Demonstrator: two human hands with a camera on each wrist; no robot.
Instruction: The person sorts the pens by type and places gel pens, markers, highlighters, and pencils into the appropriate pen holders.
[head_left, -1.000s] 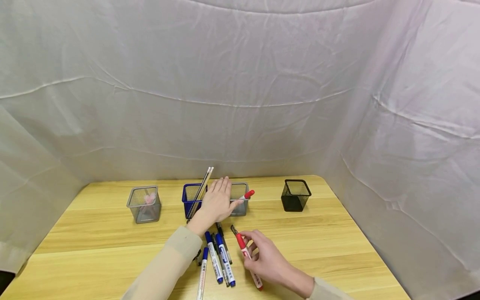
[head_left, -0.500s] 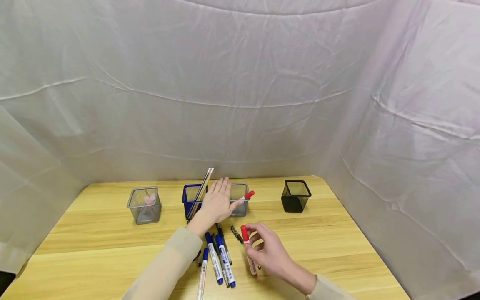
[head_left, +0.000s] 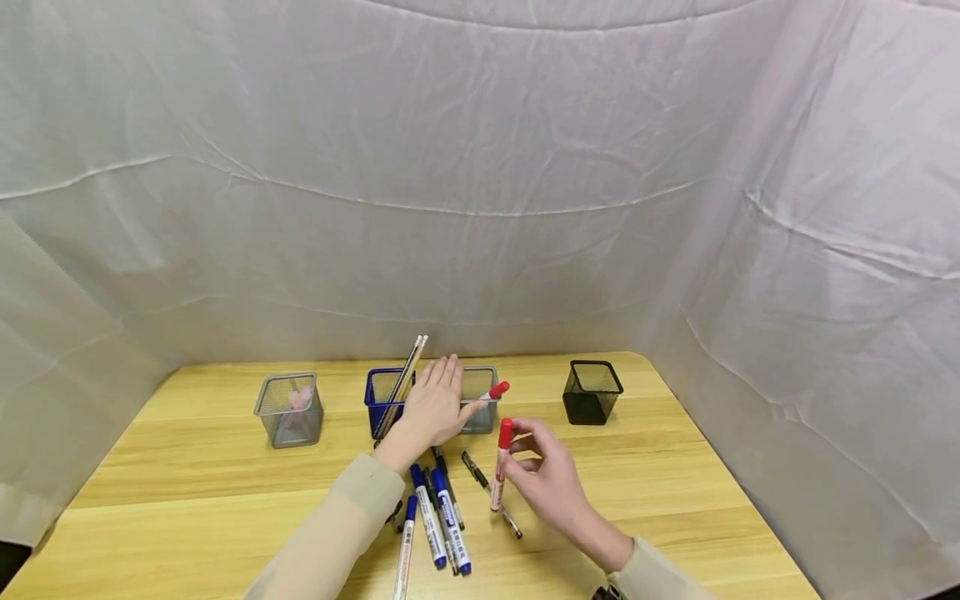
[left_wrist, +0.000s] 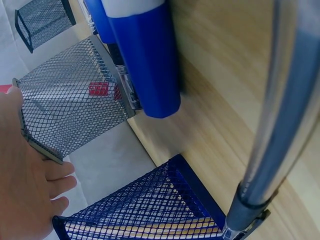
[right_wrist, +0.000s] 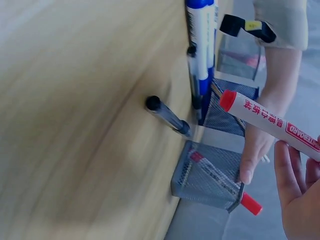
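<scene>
My right hand (head_left: 550, 477) pinches a red-capped whiteboard marker (head_left: 498, 481), held nearly upright above the table with its red cap up. In the right wrist view the marker's white barrel (right_wrist: 277, 125) shows red lettering. My left hand (head_left: 433, 402) lies with straight fingers over the near side of the grey mesh pen holder (head_left: 480, 421); its thumb touches the rim. Inside that holder leans another red marker (head_left: 495, 390). Just left stands a blue mesh pen holder (head_left: 380, 385) with pencils (head_left: 408, 371) in it, partly hidden by the left hand.
Several blue markers (head_left: 450, 521) and black pens lie in front of the holders. One black pen (head_left: 475, 471) lies behind the held marker. A grey mesh holder (head_left: 288, 417) with a pink item stands at left, a black mesh holder (head_left: 591, 404) at right.
My right hand has lifted the red marker off the table, moved it forward and turned it from slanted to nearly upright. The pen beneath has come into view. The left hand has stayed still.
</scene>
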